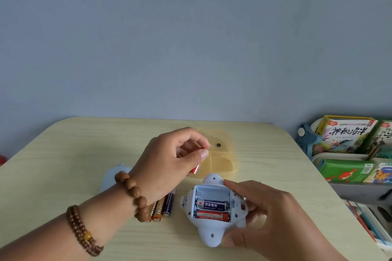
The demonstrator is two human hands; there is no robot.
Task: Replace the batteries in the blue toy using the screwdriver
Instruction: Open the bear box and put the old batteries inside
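The pale blue toy (210, 235) lies upside down on the table with its battery compartment uncovered. Two batteries (212, 211) sit in the lower slots, one blue and one red; the top slot is empty. My right hand (269, 216) grips the toy's right side. Above and to the left of the toy, my left hand (169, 161) pinches a red and silver battery (196, 169) between thumb and fingers. Three loose batteries (163, 207) lie on the table under my left wrist. The pale blue compartment cover (110, 178) lies further left. No screwdriver is visible.
A translucent yellow divided tray (222, 161) sits behind the toy, with a small dark screw (218, 145) in it. The wooden table (63, 154) ends at a grey-blue wall. Shelves of children's books (350, 148) stand to the right, beyond the table's edge.
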